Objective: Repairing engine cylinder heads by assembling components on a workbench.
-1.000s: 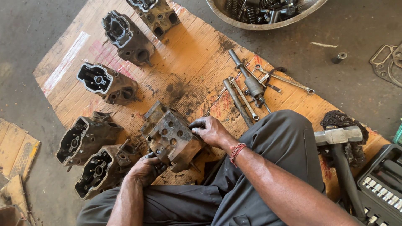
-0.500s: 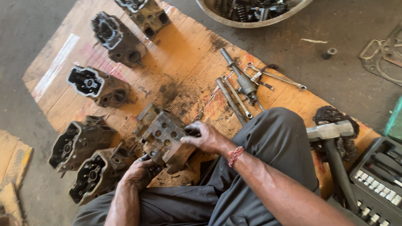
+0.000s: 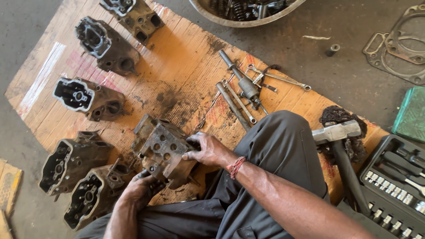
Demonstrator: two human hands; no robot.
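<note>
Person seated on a greasy cardboard sheet [image 3: 186, 75] laid over concrete floor. Both hands grip 1 dirty cylinder head [image 3: 163, 148], tilted on the cardboard just in front of the person's lap, near centre of the scene.

Right hand [image 3: 207, 149]: fingers curled over the head's right edge, thumb along the side, palm down. Red thread band on that wrist.

Left hand [image 3: 141, 188]: cupped under the head's near-left corner, fingers wrapped around its lower edge.

5 more cylinder heads lie in a curve along the cardboard's left side, from near left [image 3: 90, 194] to far [image 3: 133, 15], each apart from the held one except the nearest, which sits just beside the left hand.

Right of centre: loose rods and a spanner [image 3: 276, 77]. Further right, a hammer [image 3: 338, 132] resting by a dark rag. Near right corner: open socket set case [image 3: 394, 181]. Far edge: metal bowl [image 3: 248, 20] of parts. Far right: gaskets [image 3: 398, 44] on the floor.
</note>
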